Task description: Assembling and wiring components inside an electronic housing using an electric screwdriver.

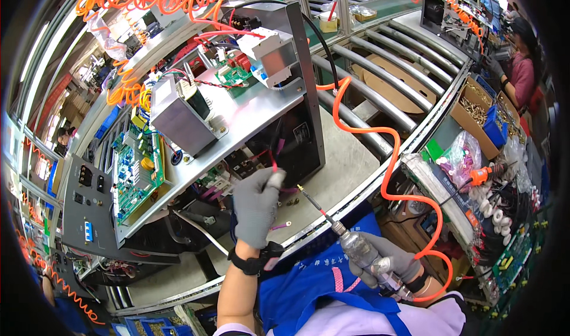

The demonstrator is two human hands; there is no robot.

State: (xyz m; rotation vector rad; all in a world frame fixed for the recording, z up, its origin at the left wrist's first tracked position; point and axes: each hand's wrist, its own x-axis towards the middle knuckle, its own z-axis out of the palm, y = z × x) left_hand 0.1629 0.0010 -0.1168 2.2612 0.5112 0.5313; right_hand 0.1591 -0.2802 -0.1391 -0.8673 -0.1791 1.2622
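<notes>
Both gloved: right hand grips air driver, left hand seemingly pinches red-sleeved wire; best keep bit aligned, pressure light.

On the right side, a cardboard box of brass-coloured fasteners beside a blue bin, above a clear plastic bag of pink pieces. At upper right, metal conveyor rollers over flattened cardboard. At lower left, a coiled orange hose.

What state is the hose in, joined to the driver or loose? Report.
Joined: the hose curls round and meets the rear of the driver.
</notes>
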